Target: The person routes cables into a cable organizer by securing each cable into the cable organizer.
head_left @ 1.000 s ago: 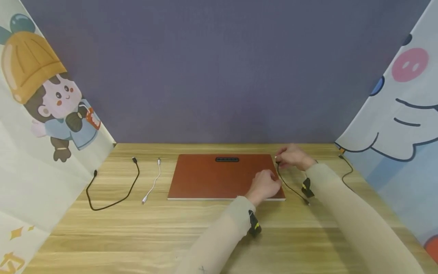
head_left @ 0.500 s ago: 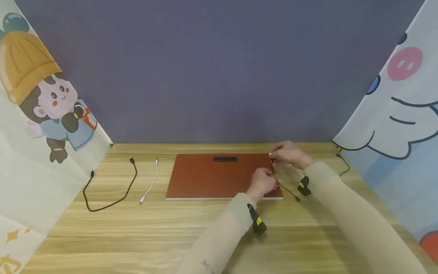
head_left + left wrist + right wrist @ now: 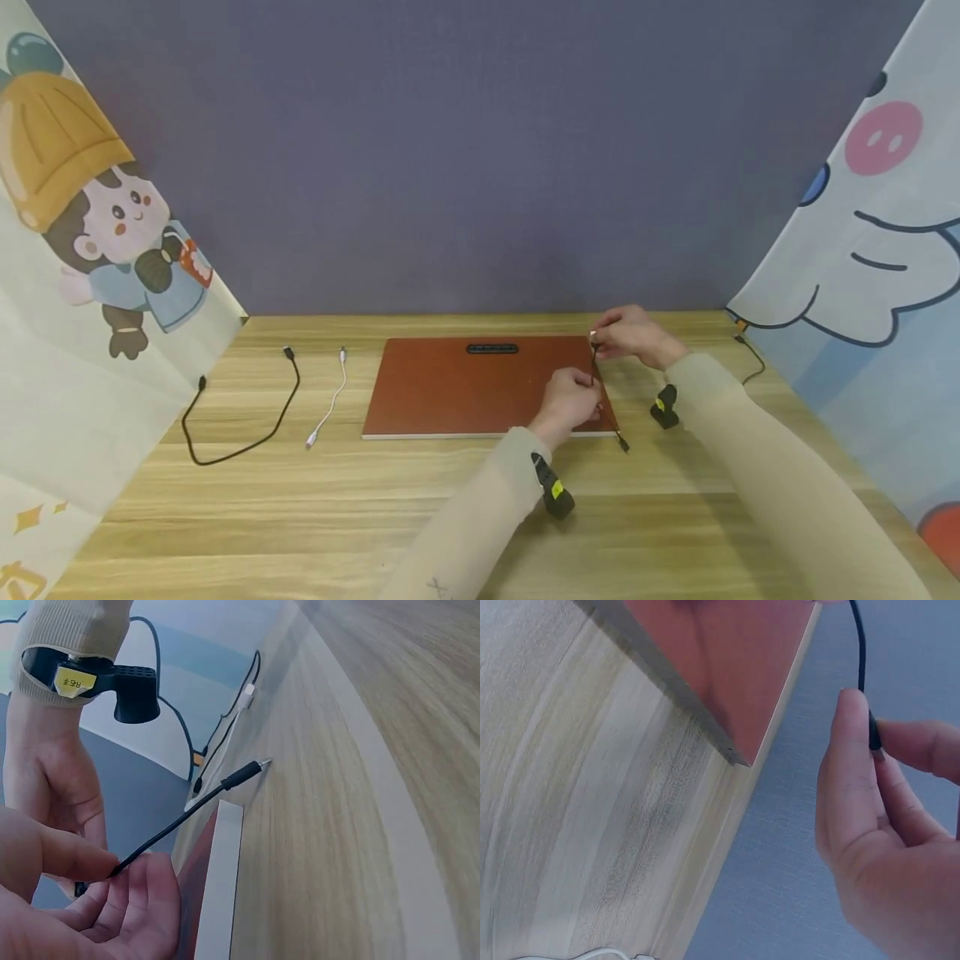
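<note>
A short black cable (image 3: 594, 367) runs between my two hands above the right end of a reddish-brown board (image 3: 450, 387) with a pale edge. My left hand (image 3: 566, 402) pinches the cable along its length between thumb and fingers; in the left wrist view, the free plug (image 3: 241, 776) with a metal tip sticks out past the board's corner. Farther back, my right hand (image 3: 637, 336) pinches the other plug (image 3: 874, 733), as the right wrist view shows. A black slotted strip (image 3: 492, 349) lies near the board's back edge.
On the left of the wooden table (image 3: 300, 525) lie a longer black cable (image 3: 217, 460) and a short white cable (image 3: 334, 404). Another dark cable (image 3: 761, 364) lies at the far right. A grey-blue panel (image 3: 480, 167) closes off the back, with printed cloths at both sides.
My right hand has brought its plug left to the board's edge. My left hand has taken hold of the cable, and its free end has swung left to the board's front corner.
</note>
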`<action>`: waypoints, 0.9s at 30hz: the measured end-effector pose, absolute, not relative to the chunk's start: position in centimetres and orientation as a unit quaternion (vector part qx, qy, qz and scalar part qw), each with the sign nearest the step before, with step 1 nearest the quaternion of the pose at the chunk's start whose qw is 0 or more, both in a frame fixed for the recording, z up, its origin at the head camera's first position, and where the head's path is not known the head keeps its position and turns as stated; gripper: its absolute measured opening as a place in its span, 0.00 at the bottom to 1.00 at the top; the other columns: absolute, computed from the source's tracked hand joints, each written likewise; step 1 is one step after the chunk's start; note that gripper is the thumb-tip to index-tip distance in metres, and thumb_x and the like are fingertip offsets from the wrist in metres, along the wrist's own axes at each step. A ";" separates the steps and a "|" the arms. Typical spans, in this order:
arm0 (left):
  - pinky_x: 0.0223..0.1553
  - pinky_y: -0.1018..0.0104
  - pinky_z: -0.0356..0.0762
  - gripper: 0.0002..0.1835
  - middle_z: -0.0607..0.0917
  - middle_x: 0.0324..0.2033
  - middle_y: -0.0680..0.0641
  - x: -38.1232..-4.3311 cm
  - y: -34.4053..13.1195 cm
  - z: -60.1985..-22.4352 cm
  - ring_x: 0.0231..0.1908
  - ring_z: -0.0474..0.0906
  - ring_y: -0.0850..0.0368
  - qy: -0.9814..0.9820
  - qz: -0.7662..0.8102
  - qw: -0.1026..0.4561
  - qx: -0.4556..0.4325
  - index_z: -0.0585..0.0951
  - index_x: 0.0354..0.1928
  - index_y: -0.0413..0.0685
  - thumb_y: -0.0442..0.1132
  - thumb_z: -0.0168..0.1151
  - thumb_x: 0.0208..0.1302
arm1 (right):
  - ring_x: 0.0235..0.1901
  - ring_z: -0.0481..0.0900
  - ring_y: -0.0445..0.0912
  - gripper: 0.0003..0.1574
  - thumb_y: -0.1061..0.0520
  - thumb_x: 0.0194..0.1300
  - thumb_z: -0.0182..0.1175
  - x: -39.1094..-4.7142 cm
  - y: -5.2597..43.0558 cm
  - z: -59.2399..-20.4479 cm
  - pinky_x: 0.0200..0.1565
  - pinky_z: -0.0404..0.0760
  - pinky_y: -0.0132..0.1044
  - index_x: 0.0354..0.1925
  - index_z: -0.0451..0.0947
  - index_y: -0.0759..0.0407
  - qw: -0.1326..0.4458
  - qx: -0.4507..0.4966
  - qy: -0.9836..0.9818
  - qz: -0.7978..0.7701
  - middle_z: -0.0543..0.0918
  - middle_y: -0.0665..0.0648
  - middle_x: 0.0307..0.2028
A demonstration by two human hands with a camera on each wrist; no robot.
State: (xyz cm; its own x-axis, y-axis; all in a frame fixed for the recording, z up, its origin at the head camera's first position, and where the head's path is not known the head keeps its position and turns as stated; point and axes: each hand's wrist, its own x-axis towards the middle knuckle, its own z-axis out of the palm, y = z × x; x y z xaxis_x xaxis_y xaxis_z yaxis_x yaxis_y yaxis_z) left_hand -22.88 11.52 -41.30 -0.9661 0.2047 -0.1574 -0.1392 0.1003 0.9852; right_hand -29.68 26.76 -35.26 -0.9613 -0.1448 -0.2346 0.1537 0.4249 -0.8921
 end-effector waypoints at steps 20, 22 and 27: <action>0.28 0.68 0.76 0.06 0.82 0.27 0.52 -21.9 8.7 -40.2 0.27 0.79 0.60 0.815 0.557 0.132 0.094 0.82 0.38 0.43 0.27 0.63 0.61 | 0.39 0.86 0.50 0.23 0.64 0.73 0.55 -30.1 26.1 -35.3 0.52 0.83 0.46 0.60 0.69 0.78 0.113 0.000 0.831 -0.544 0.75 0.72 0.53; 0.27 0.68 0.75 0.08 0.82 0.27 0.52 -21.9 8.3 -40.2 0.27 0.78 0.60 0.821 0.547 0.132 0.099 0.82 0.38 0.43 0.26 0.63 0.59 | 0.38 0.85 0.48 0.23 0.64 0.73 0.55 -30.1 26.0 -35.3 0.51 0.83 0.46 0.60 0.69 0.78 0.112 -0.002 0.832 -0.544 0.75 0.72 0.53; 0.29 0.69 0.75 0.08 0.82 0.27 0.52 -21.8 7.2 -40.3 0.28 0.77 0.61 0.831 0.529 0.131 0.115 0.83 0.38 0.42 0.25 0.64 0.58 | 0.40 0.83 0.51 0.21 0.65 0.74 0.54 -30.2 25.5 -35.1 0.55 0.81 0.51 0.60 0.70 0.77 0.109 -0.007 0.833 -0.543 0.75 0.71 0.52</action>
State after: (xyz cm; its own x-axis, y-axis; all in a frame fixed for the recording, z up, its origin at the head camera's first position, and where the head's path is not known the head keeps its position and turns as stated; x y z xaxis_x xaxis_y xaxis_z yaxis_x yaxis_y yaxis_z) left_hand -21.79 7.18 -40.32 -0.9394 0.3293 -0.0955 0.0527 0.4139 0.9088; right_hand -30.19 25.53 -35.13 -0.9761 -0.1303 -0.1741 0.1067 0.4107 -0.9055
